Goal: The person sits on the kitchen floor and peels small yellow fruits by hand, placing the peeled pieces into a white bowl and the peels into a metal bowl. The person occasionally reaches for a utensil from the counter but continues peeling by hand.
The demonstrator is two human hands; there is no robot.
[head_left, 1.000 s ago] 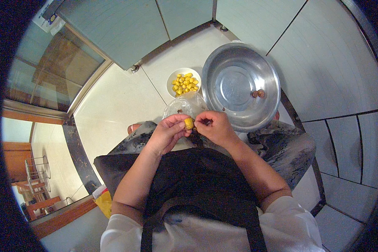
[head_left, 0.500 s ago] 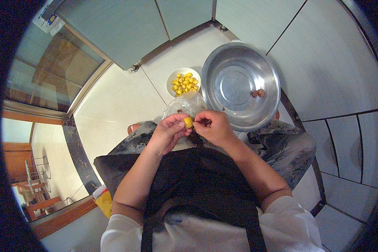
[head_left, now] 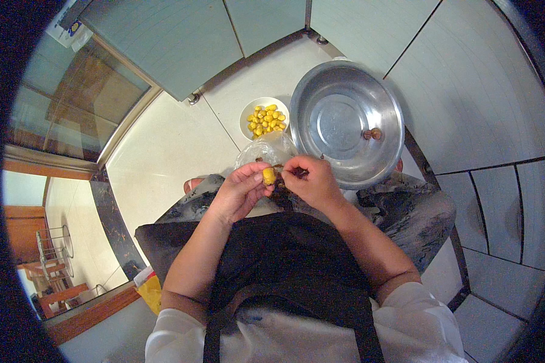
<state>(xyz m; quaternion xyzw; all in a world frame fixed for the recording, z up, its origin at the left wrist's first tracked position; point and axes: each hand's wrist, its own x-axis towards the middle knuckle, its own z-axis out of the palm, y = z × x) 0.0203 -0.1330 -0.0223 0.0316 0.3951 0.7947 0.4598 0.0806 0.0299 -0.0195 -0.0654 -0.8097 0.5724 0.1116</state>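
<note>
My left hand [head_left: 243, 187] pinches a yellow peeled chestnut [head_left: 269, 176] between thumb and fingertips, in front of my lap. Just to its right, my right hand [head_left: 313, 183] has its fingertips closed on a thin dark-brown bit of chestnut skin [head_left: 278, 166], with more dark brown showing inside the curled fingers. A small gap lies between the right fingertips and the kernel. Beyond my hands, a white bowl [head_left: 244, 124] holds many yellow peeled chestnuts. To its right, a large metal basin [head_left: 331, 120] has two brown unpeeled chestnuts [head_left: 372, 134] in it.
A clear plastic bag [head_left: 271, 147] lies between my knees, just beyond my hands, with a brown scrap on it. Pale cabinets [head_left: 478, 91] border the tiled floor [head_left: 154, 142] at the back and right. A glass-paned door [head_left: 85, 91] is at the left.
My right hand has drawn slightly away from the chestnut, with the brown skin between its fingertips. My left hand has tilted the chestnut and shifted a little left.
</note>
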